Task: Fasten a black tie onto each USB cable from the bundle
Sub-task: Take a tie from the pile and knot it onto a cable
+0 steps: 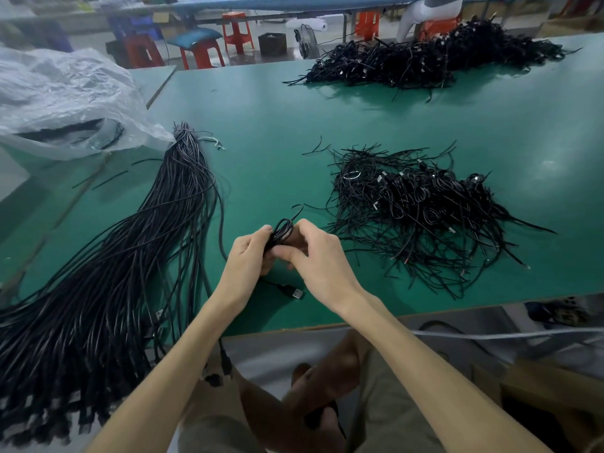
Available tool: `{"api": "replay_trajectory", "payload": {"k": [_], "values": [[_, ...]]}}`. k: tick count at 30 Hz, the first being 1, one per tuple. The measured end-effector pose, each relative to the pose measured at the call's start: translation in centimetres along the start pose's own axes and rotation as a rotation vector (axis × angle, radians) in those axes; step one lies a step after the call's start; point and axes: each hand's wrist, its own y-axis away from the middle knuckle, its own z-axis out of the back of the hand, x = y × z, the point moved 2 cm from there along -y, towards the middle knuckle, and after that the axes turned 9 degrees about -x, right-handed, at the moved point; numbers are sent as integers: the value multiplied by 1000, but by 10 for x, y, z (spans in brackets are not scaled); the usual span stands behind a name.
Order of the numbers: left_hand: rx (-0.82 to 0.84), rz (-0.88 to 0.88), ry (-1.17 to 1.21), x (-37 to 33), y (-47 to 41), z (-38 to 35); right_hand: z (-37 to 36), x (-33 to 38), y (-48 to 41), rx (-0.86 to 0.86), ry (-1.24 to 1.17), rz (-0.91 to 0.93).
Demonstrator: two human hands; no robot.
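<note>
**Green workbench, one cable coil in two hands**

On a green table [261,125] in a workshop with red stools [237,31] behind, a person's left hand [248,256] and right hand [320,263] meet near the front edge. The fingers of both curl round a small coiled USB cable [282,230]. Its plug [295,293] lies on the table just below the hands. The long bundle [130,256] stretches along the left, beside a clear plastic bag [65,93]. A pile of coiled cables [408,210] sits to the right, and another pile [425,57] lies at the far side.

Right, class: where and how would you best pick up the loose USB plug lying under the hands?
I'd pinch the plug by its black body, from above across its sides: it lies flat on the table, metal tip pointing right.
</note>
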Motion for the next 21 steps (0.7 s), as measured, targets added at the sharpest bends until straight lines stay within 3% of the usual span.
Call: {"api": "replay_trajectory", "payload": {"k": [8, 17, 21], "values": [[20, -38, -36, -2, 0, -2, -3, 3, 5, -64, 248, 132], [-46, 17, 49, 2, -4, 7, -7, 18, 4, -58, 237, 207], [55, -62, -120, -3, -2, 8, 4, 11, 6, -59, 237, 176]]}}
